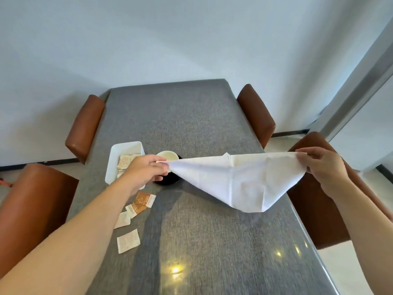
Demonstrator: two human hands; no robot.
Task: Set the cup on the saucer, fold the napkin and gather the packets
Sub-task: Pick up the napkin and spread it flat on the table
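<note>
Thumb and fingers of the left hand [146, 167] pinch one corner of a white cloth napkin [236, 179]; the fingers of the right hand [323, 165] grip the opposite corner, both closed tight on the fabric. From my remote seat I see the napkin stretched between them in the air above the grey table [191, 120], folded into a triangle whose lowest point sags down toward the tabletop on the right side. Both forearms reach in bare from the bottom corners of the frame.

Just behind the left hand, a cream cup [168, 156] sits on a black saucer [170, 180]; the hand and the napkin's left corner partly cover them. To the left of the saucer lies a white rectangular tray [127, 146] with several pale packets [125, 162] inside it. More packets lie loose on the table below the left forearm: two orange-and-white ones [142, 202], a pale one just beside them, and another pale packet [128, 243] nearer to me, apart from the rest.

Four brown leather chairs [85, 126] stand around the table, two on each side. Beyond it rises a plain pale wall [170, 39].
</note>
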